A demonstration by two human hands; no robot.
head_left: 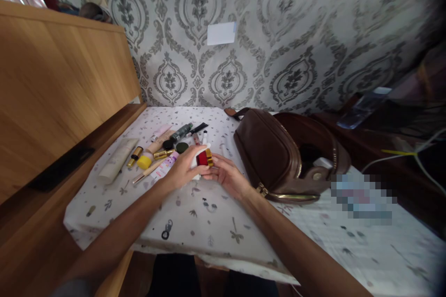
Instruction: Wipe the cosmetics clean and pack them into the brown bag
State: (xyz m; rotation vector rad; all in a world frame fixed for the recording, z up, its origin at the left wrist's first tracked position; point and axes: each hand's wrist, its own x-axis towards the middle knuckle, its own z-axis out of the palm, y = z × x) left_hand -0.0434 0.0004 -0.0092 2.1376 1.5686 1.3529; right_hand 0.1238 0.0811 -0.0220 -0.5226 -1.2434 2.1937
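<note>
Red-and-gold container (202,158): it is pinched in the left hand (183,166) with a white wipe (193,163), above the table (195,222). The right hand (232,177) has bent fingers at the gold end; whether they grip it, I cannot tell. If the wipe slid on the glossy surface, the piece could drop among the cosmetics (162,144). It looks small, deep red, with a shiny gold end. Rightward lies a brown bag (272,148).
</note>
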